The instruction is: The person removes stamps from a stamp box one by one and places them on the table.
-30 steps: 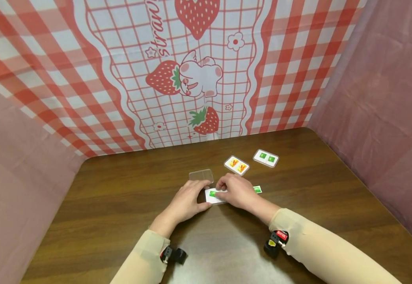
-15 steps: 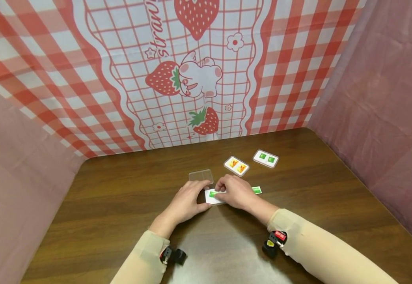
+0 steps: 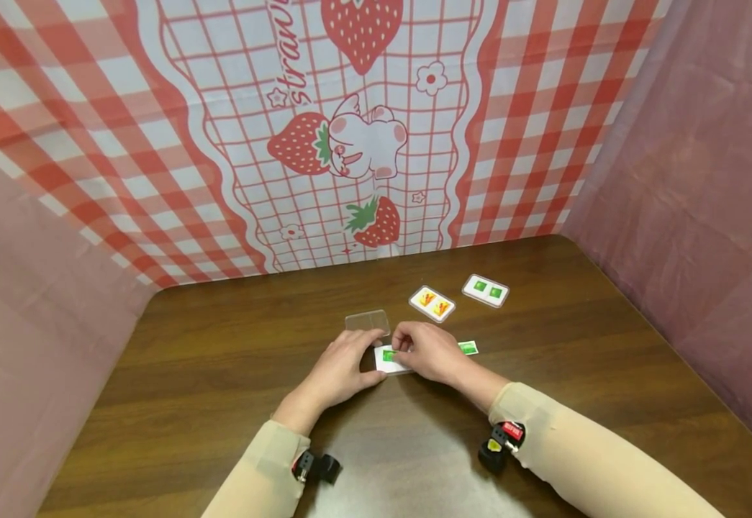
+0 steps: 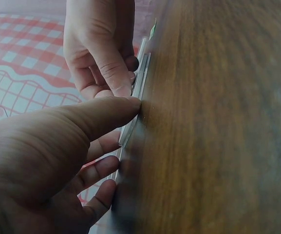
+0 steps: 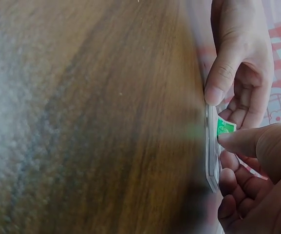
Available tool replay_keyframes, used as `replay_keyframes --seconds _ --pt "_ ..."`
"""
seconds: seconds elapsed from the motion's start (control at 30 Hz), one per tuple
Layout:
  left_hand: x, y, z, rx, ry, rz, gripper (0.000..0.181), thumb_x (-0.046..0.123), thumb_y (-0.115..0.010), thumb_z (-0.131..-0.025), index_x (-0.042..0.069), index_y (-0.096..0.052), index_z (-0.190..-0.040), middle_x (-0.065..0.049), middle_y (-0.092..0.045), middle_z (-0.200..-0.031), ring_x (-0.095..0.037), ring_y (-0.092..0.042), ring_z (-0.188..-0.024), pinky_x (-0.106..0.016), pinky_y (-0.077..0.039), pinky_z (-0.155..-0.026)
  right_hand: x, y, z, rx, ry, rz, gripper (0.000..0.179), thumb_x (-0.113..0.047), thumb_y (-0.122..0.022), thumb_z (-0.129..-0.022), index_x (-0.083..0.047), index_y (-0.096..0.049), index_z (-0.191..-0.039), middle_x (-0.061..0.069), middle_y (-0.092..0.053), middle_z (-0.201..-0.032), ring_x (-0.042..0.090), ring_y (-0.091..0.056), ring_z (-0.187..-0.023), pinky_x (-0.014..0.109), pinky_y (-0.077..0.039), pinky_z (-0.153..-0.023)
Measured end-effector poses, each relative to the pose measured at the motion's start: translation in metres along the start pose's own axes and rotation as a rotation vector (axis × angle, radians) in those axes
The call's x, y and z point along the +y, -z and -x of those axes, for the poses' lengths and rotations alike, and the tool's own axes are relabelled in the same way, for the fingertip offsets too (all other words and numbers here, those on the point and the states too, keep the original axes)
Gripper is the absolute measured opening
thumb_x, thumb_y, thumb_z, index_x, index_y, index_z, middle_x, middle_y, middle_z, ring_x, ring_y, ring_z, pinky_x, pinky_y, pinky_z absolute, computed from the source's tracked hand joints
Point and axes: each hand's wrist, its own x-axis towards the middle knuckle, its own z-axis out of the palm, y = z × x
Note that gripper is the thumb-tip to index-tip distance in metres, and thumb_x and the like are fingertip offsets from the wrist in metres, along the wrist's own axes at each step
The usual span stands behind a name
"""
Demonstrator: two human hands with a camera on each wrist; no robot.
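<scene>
My left hand [image 3: 340, 367] holds a flat clear plastic case [image 4: 134, 112] on the table, thumb at the near edge and fingers at the far side. A small paper slip with a green picture [image 3: 389, 355] lies over the case. My right hand [image 3: 430, 350] pinches this slip, its thumb on the printed face and its fingers curled beneath the palm. In the right wrist view the slip's green end [image 5: 226, 126] stands tilted up from the case. The right hand hides the case's right part in the head view.
A clear plastic cover [image 3: 368, 321] lies just behind the left fingers. Another green-printed slip [image 3: 469, 348] shows beyond the right hand. Farther back lie a framed card with two orange pictures [image 3: 432, 303] and one with two green pictures [image 3: 486, 291]. A checked cloth [image 3: 220, 144] hangs behind the table.
My right hand has edged very slightly left, so a bit more of the slip on the right shows. The left hand and the case have kept their places.
</scene>
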Motion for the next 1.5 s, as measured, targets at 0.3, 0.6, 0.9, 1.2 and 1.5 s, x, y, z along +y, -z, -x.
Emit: replay_keyframes --seconds 0.3,0.6,0.9,1.2,1.5 --pt "-0.001 0.000 0.000 -0.001 0.004 0.003 0.068 0.025 -0.090 -0.096 0.008 -0.059 -0.155 -0.009 -0.071 -0.139 -0.035 -0.058 -0.135 -0.057 -0.045 -0.116 -0.020 0.023 0.010 -0.006 0.021 -0.098 0.016 -0.018 -0.084 -0.092 -0.025 -0.070 -0.091 -0.010 -0.067 -0.084 0.010 -0.062 -0.077 0.035 -0.050 -0.070" --pt "-0.001 0.000 -0.001 -0.001 0.000 -0.001 0.069 0.025 -0.090 -0.096 0.008 -0.059 -0.155 -0.009 -0.071 -0.137 -0.034 -0.058 -0.134 -0.057 -0.046 -0.114 -0.054 0.070 0.030 -0.058 -0.087 -0.157 0.012 -0.012 -0.080 -0.101 -0.016 -0.071 -0.095 -0.004 -0.067 -0.087 0.012 -0.060 -0.080 0.035 -0.050 -0.075" --pt "-0.001 -0.001 -0.001 0.001 0.000 -0.008 0.069 0.025 -0.090 -0.095 0.009 -0.059 -0.155 -0.007 -0.072 -0.136 -0.033 -0.059 -0.133 -0.056 -0.047 -0.113 -0.036 0.097 0.035 -0.029 -0.085 -0.151 0.011 -0.011 -0.079 -0.101 -0.015 -0.071 -0.094 -0.002 -0.066 -0.088 0.015 -0.059 -0.082 0.036 -0.048 -0.078" --pt "0.000 -0.001 -0.001 0.007 -0.010 -0.013 0.068 0.024 -0.091 -0.095 0.008 -0.060 -0.154 -0.006 -0.072 -0.135 -0.033 -0.059 -0.133 -0.056 -0.047 -0.113 -0.013 0.117 0.045 -0.002 -0.093 -0.154 0.012 -0.008 -0.079 -0.101 -0.012 -0.070 -0.095 0.001 -0.064 -0.088 0.018 -0.056 -0.082 0.032 -0.045 -0.072" --pt "-0.002 -0.002 -0.002 0.017 -0.017 0.003 0.067 0.021 -0.091 -0.094 0.006 -0.060 -0.152 -0.007 -0.072 -0.134 -0.034 -0.060 -0.131 -0.057 -0.047 -0.112 0.006 0.138 0.058 -0.002 -0.106 -0.142 0.010 -0.010 -0.080 -0.101 -0.013 -0.072 -0.096 -0.002 -0.067 -0.089 0.016 -0.059 -0.084 0.034 -0.048 -0.076"
